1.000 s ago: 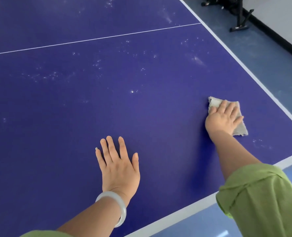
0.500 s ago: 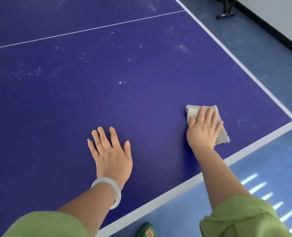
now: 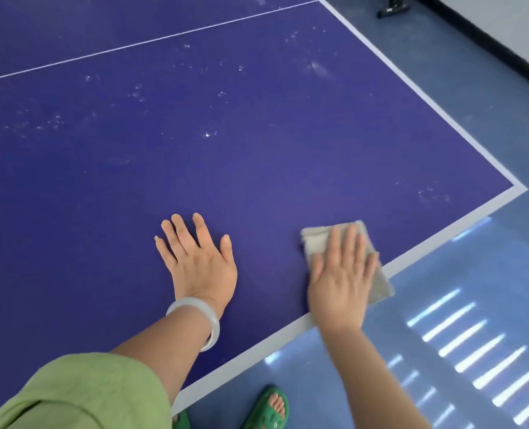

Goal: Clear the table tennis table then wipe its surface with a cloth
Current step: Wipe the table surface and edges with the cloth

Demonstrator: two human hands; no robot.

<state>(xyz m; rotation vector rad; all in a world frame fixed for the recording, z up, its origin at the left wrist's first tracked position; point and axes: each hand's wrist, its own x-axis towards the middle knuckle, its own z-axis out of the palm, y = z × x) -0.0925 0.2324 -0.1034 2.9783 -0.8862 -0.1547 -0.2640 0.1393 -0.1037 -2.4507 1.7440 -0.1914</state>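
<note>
My right hand (image 3: 340,283) presses flat-fingered on the soft, light cloth (image 3: 317,239) at the table (image 3: 257,150) edge (limp, probably bunches, so pin mid-cloth), left hand (image 3: 201,264) flat, empty.

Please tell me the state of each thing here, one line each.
table: pale specks spread over its far part
cloth: flat, one corner past the near table edge
left hand: fingers spread, flat on the table
right hand: fingers straight, pressing the cloth
bracelet: on left wrist
</note>
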